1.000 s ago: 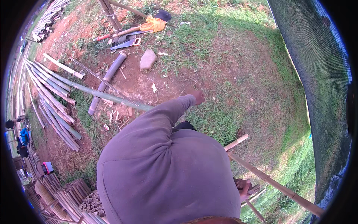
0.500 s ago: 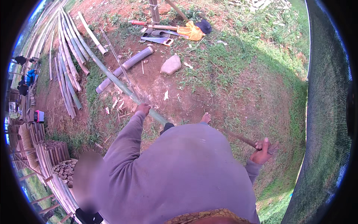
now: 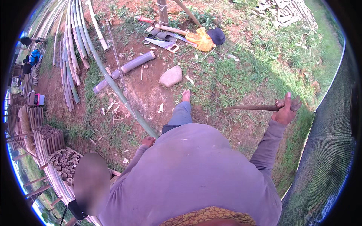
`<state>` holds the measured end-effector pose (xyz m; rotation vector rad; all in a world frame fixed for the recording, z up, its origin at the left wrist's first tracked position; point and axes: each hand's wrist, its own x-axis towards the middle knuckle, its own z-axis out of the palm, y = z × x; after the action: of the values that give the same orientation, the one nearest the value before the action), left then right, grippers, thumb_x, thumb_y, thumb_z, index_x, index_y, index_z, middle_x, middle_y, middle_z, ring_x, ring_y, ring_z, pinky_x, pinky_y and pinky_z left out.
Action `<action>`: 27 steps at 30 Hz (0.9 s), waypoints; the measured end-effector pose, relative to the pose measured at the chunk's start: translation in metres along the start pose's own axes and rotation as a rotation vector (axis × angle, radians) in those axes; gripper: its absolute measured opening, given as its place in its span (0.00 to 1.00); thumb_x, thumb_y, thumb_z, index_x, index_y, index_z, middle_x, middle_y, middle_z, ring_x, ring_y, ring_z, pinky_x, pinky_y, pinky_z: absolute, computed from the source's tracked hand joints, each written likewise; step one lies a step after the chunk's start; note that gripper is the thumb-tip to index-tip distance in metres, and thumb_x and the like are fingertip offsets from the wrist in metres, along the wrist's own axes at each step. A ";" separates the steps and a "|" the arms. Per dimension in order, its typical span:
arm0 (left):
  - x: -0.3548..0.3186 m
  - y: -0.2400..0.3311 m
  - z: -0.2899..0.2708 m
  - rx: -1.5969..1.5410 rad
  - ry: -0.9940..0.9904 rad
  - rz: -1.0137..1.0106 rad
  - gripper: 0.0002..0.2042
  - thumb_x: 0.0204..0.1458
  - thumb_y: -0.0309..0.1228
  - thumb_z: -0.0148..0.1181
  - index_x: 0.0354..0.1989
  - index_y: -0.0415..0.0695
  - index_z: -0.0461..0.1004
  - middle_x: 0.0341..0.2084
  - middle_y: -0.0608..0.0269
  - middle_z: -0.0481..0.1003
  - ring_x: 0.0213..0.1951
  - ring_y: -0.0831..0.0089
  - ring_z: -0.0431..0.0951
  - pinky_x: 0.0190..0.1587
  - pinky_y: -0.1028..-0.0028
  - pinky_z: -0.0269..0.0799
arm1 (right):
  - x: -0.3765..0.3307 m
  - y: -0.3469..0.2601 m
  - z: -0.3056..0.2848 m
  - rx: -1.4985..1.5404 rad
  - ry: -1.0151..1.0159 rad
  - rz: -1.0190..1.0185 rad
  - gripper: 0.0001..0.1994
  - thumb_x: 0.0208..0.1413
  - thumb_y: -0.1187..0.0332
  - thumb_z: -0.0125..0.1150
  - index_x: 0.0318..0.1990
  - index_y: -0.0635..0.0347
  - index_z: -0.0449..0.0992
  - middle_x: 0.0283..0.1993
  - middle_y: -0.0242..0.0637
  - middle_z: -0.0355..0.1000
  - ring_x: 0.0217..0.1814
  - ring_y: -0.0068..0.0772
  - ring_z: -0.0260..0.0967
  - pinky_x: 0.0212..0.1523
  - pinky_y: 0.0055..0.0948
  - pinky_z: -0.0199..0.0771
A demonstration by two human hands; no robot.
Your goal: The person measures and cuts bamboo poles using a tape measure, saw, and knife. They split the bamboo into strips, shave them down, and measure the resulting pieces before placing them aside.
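My right hand (image 3: 284,113), raised out to the right, is wrapped round the handle of a long dark-bladed machete (image 3: 252,108). The blade points left across the grass. My left hand (image 3: 148,141) is low beside my body with its fingers curled, and nothing shows in it. Close by it, a long green bamboo pole (image 3: 122,98) runs from the far left to my waist, where my body hides its end. Along the pole leans a thin split strip (image 3: 118,64). Under both lies a short thick bamboo piece (image 3: 128,71), crosswise on the dirt.
Ahead lie a rock (image 3: 171,76), a handsaw (image 3: 164,44), grey shoes (image 3: 166,36), an orange bag (image 3: 201,39) and a dark cap (image 3: 216,36). Bamboo poles (image 3: 68,56) spread at left, above stacked cut pieces (image 3: 64,164). Dark netting (image 3: 320,162) borders the right. Another person (image 3: 90,180) is at lower left.
My left hand has come off the pole and strip and drawn back toward my body. My right hand has swung up and outward with the machete. My bare foot has stepped forward.
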<state>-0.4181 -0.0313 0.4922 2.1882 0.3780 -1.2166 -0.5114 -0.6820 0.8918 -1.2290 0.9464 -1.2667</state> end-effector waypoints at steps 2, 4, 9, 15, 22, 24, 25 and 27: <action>0.059 -0.020 -0.004 0.349 -0.042 0.105 0.18 0.62 0.41 0.58 0.53 0.43 0.81 0.47 0.52 0.83 0.46 0.55 0.84 0.51 0.61 0.78 | 0.044 0.020 0.038 0.024 -0.054 0.021 0.18 0.63 0.69 0.67 0.20 0.55 0.71 0.16 0.31 0.65 0.18 0.25 0.62 0.30 0.36 0.75; 0.067 0.074 -0.031 0.879 -0.111 0.288 0.18 0.62 0.42 0.57 0.50 0.42 0.82 0.48 0.51 0.83 0.51 0.54 0.82 0.56 0.62 0.75 | 0.073 0.012 0.098 0.064 -0.127 -0.016 0.18 0.64 0.70 0.65 0.20 0.55 0.71 0.16 0.30 0.64 0.18 0.26 0.63 0.31 0.38 0.75; 0.111 0.291 -0.148 -0.344 0.329 0.262 0.21 0.61 0.38 0.63 0.58 0.40 0.74 0.39 0.60 0.79 0.33 0.72 0.79 0.31 0.74 0.73 | 0.158 0.023 0.173 0.191 -0.247 -0.076 0.13 0.64 0.72 0.63 0.25 0.56 0.72 0.16 0.28 0.64 0.17 0.24 0.62 0.31 0.36 0.74; 0.093 0.490 -0.199 -0.365 0.544 0.562 0.21 0.62 0.41 0.61 0.59 0.42 0.74 0.43 0.62 0.79 0.40 0.74 0.79 0.40 0.73 0.74 | 0.253 0.040 0.298 0.301 -0.371 -0.056 0.12 0.63 0.73 0.64 0.25 0.57 0.73 0.17 0.28 0.65 0.17 0.24 0.62 0.33 0.35 0.76; 0.095 0.462 -0.066 -0.461 0.578 0.283 0.20 0.60 0.37 0.64 0.56 0.37 0.76 0.40 0.60 0.80 0.38 0.73 0.80 0.43 0.72 0.77 | 0.343 0.071 0.436 0.347 -0.596 0.028 0.18 0.61 0.72 0.67 0.19 0.55 0.69 0.17 0.28 0.61 0.18 0.27 0.61 0.30 0.36 0.75; 0.079 0.440 -0.020 -0.296 0.556 0.198 0.20 0.60 0.37 0.64 0.55 0.35 0.76 0.39 0.58 0.81 0.37 0.72 0.81 0.43 0.72 0.78 | 0.362 0.076 0.467 0.428 -0.660 0.028 0.11 0.59 0.77 0.67 0.25 0.61 0.75 0.18 0.30 0.63 0.18 0.27 0.63 0.27 0.34 0.73; 0.069 0.430 -0.002 -0.254 0.553 0.153 0.20 0.60 0.37 0.65 0.55 0.35 0.76 0.39 0.57 0.82 0.37 0.72 0.81 0.43 0.72 0.78 | 0.370 0.074 0.485 0.430 -0.685 0.036 0.10 0.58 0.76 0.68 0.25 0.62 0.75 0.18 0.30 0.63 0.18 0.26 0.64 0.27 0.34 0.74; 0.043 0.412 0.035 -0.608 0.475 -0.003 0.20 0.60 0.37 0.65 0.54 0.36 0.78 0.37 0.59 0.82 0.35 0.73 0.81 0.41 0.71 0.78 | 0.378 0.071 0.518 0.436 -0.730 0.039 0.10 0.58 0.75 0.69 0.26 0.62 0.76 0.18 0.30 0.63 0.18 0.26 0.64 0.28 0.34 0.76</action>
<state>-0.2082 -0.3762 0.5923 1.8979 0.8225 -0.4662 0.0513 -0.9930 0.9455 -1.1747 0.1502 -0.8216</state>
